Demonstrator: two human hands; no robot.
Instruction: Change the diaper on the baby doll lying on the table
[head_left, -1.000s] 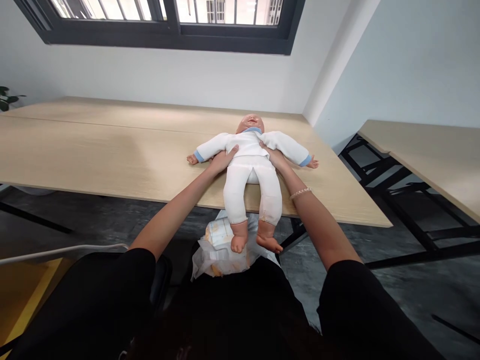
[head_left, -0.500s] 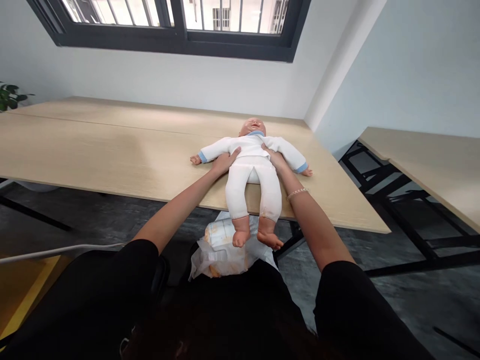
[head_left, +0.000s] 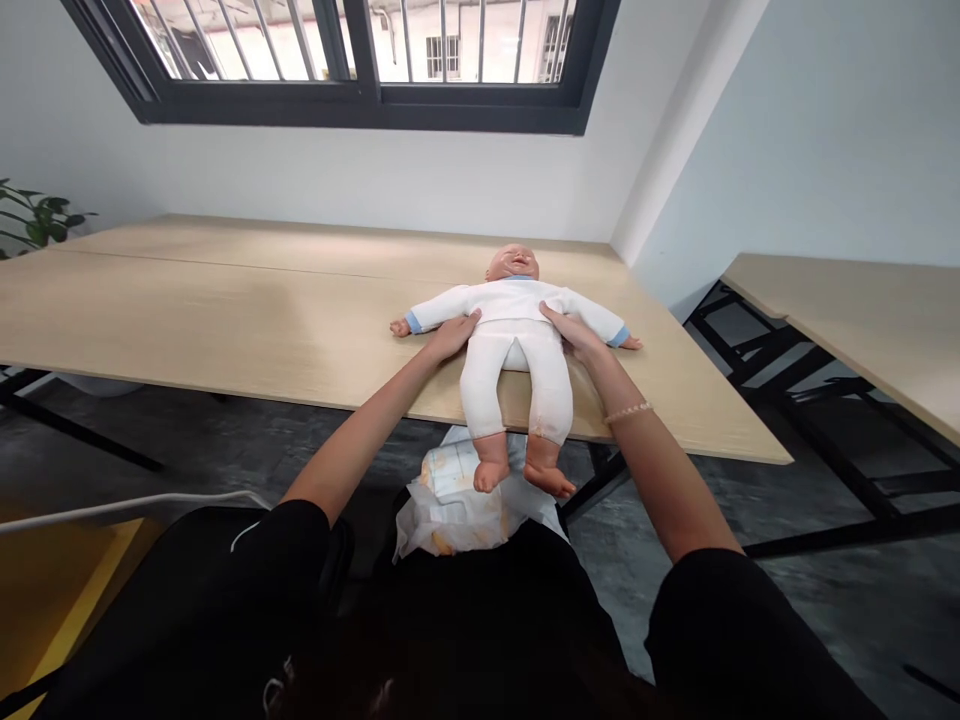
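Observation:
A baby doll [head_left: 514,345] in a white suit with blue cuffs lies on its back on the light wooden table [head_left: 225,310], arms spread, legs hanging over the near edge. My left hand [head_left: 450,335] rests against the doll's side under its arm. On the other side of the torso my right hand [head_left: 574,335] lies flat on the doll's flank, a bead bracelet on the wrist. Both hands grip the torso between them. A white plastic pack [head_left: 457,495] with yellow print lies on my lap below the doll's feet.
A second wooden table [head_left: 862,320] stands to the right across a gap with black frame legs. A dark-framed window runs along the wall behind. A green plant [head_left: 37,215] shows at the far left. A white cable [head_left: 127,502] runs at lower left.
The doll has slid slightly further onto the table, and my hands have shifted lower along its sides. The camera has tilted up a little.

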